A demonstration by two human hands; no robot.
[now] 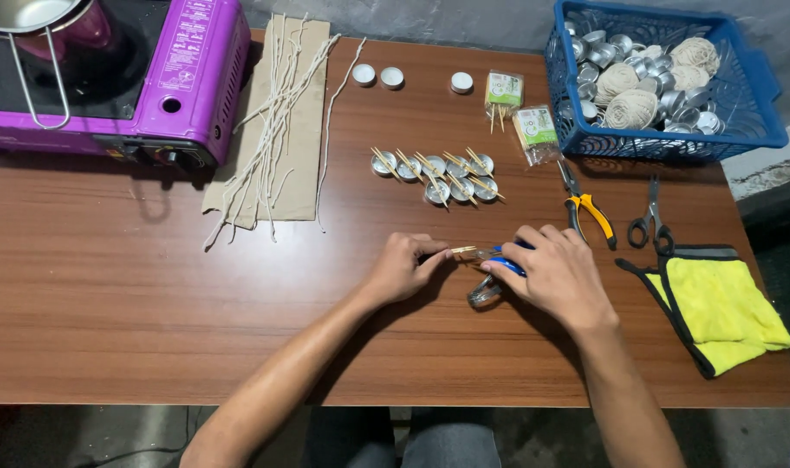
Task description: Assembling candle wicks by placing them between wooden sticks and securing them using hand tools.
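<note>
My left hand pinches a pair of thin wooden sticks at the middle of the wooden table. Close beside it, my right hand grips a blue-handled tool whose tip meets the sticks. A small metal cup lies just below the two hands. Behind them stand two short rows of metal cups with sticks laid across.
A purple portable stove with a pot sits back left, next to white wicks on brown card. Back right is a blue basket of cups and string balls. Pliers, scissors and a yellow cloth lie right.
</note>
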